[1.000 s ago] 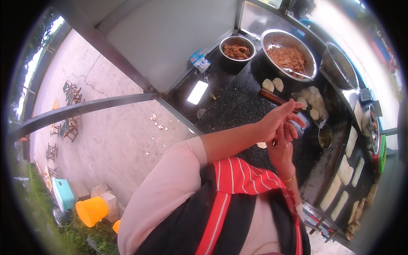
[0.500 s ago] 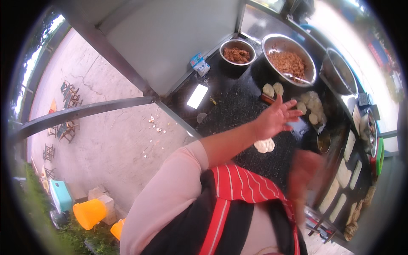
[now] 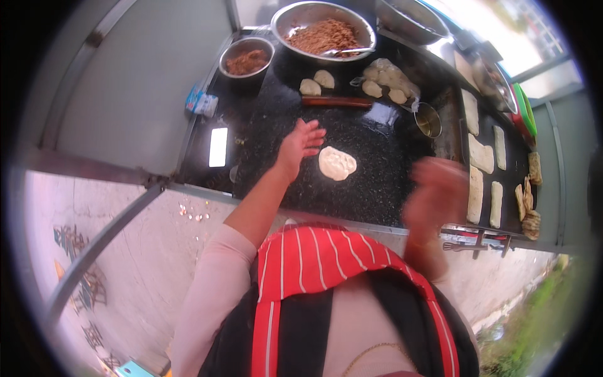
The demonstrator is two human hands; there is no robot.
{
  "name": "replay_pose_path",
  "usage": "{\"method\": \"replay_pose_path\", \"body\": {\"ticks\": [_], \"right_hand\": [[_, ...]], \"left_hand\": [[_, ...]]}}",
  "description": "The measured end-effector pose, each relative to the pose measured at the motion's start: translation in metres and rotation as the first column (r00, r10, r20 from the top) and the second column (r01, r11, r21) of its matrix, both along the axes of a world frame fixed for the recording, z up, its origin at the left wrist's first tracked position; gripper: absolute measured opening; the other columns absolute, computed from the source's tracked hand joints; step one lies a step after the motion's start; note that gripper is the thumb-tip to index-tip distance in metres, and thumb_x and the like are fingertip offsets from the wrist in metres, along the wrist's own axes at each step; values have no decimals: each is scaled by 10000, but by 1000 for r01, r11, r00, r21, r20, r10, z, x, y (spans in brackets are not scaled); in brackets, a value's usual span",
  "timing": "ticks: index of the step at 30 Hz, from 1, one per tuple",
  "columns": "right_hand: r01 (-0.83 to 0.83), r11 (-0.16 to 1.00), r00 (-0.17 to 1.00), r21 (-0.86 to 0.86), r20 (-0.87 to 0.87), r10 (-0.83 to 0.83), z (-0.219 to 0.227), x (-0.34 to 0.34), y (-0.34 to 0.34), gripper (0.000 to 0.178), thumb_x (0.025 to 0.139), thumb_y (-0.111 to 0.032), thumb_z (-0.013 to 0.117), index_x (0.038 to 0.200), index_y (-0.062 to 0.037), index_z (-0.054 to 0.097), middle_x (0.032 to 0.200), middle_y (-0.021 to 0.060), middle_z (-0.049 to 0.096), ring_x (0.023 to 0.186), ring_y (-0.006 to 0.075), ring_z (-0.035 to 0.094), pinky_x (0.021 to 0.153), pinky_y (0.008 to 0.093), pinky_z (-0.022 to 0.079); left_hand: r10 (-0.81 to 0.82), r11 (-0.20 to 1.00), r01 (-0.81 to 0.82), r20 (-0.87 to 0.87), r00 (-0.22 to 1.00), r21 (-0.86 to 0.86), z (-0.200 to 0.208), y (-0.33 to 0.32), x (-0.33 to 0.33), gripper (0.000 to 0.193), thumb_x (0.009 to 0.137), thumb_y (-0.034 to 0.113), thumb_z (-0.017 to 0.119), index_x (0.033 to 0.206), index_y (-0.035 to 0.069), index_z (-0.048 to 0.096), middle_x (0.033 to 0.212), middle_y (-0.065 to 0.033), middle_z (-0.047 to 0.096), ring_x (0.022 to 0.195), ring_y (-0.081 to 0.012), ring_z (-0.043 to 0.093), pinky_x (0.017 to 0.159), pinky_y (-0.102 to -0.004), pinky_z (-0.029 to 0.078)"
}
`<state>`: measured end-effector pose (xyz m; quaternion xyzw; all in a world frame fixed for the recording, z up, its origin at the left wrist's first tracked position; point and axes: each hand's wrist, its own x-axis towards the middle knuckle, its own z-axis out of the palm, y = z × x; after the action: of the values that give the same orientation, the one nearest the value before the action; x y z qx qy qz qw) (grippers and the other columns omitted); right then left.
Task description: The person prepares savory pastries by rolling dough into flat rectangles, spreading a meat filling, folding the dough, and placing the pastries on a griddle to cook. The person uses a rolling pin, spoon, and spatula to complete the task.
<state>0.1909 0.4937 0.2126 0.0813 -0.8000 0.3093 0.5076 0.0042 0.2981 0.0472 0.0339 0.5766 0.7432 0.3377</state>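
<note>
A flattened piece of pale dough [image 3: 336, 163] lies on the black speckled counter [image 3: 352, 198]. Just left of it hovers my left hand [image 3: 299, 147], fingers stretched out and holding nothing. My right hand [image 3: 436, 185] is over the counter's right side, near the griddle; motion smears its fingers. Beyond the dough lies a reddish-brown rolling pin [image 3: 337, 101], touched by neither hand. Two dough balls [image 3: 317, 82] rest behind its left end. More dough balls sit in and beside a clear plastic bag [image 3: 391, 80] to the right.
A large steel bowl of brown filling [image 3: 276, 28] and a smaller bowl [image 3: 247, 74] stand at the back. A metal cup of oil [image 3: 428, 120] is by the griddle [image 3: 487, 185], which carries long dough strips [image 3: 475, 195]. A phone [image 3: 218, 147] lies at left.
The view has swung round to the right, so the griddle shows more fully. My left hand has come down from near the rolling pin to beside the flattened dough. My right hand stays blurred.
</note>
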Motion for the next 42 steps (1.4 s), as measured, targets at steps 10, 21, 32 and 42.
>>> {"method": "replay_pose_path", "body": {"ticks": [10, 21, 32, 42], "right_hand": [[-149, 922, 353, 358, 890, -289, -230, -13, -30, 895, 924, -506, 656, 1575, 3, 314, 1652, 195, 303, 1555, 339, 233, 1265, 468, 187], [438, 895, 542, -90, 820, -183, -212, -32, 13, 334, 827, -247, 761, 1118, -103, 685, 1027, 99, 712, 986, 304, 675, 825, 423, 553], [335, 841, 516, -425, 830, 213, -177, -31, 22, 140, 813, -56, 728, 924, -68, 643, 944, 110, 670, 875, 324, 662, 760, 429, 523], [224, 861, 443, -457, 835, 328, -198, -55, -33, 781, 900, -60, 528, 1597, 30, 187, 1632, 259, 283, 1505, 397, 315, 1209, 426, 344]], "left_hand": [[-851, 525, -237, -514, -110, -818, -81, 19, 48, 634, 1015, 372, 547, 1508, -11, 441, 1589, -217, 409, 1505, -349, 347, 1259, -479, 202], [-460, 806, -159, -772, 439, -571, -52, 29, 4, 244, 807, 77, 773, 1048, 51, 746, 1048, -155, 748, 905, -333, 723, 846, -436, 565], [-716, 616, 182, -450, 533, -766, 22, 24, -4, 134, 809, -2, 715, 926, 57, 689, 1007, -101, 674, 869, -286, 667, 800, -422, 539], [-793, 608, -126, -608, -40, -784, -81, 39, 25, 602, 973, 181, 497, 1519, -57, 404, 1587, -258, 391, 1508, -407, 328, 1248, -515, 234]]}}
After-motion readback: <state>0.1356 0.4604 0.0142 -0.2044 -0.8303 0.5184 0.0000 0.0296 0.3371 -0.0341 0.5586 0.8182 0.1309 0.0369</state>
